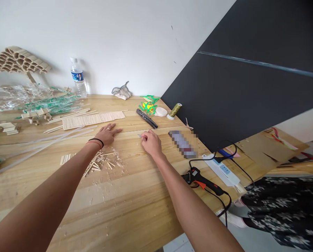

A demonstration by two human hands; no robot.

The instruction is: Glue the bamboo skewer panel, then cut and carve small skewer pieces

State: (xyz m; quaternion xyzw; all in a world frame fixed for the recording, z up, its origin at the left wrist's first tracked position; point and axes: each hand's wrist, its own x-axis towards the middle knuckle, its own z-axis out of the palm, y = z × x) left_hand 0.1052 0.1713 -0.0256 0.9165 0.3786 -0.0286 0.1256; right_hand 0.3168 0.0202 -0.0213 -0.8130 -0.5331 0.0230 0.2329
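My left hand (107, 134), with a ring and wrist bands, rests palm down on the wooden table (140, 196), fingers apart. Just beyond it lies a row of short wooden sticks (93, 119). Cut stick pieces (95, 164) and shavings are scattered below its wrist. To the right, my right hand (150, 141) is closed in a pinch on a small blade (140, 135), whose tip points left. A black utility knife (147, 118) lies just beyond my right hand, not touched by either hand.
A glue gun (205, 182) and a power strip (221, 169) with cables lie at the right. Behind are a thread spool (175, 110), a tape measure (147, 106) and a water bottle (78, 78). A stick model (20, 60) stands back left. A person's patterned skirt (287, 206) shows at right.
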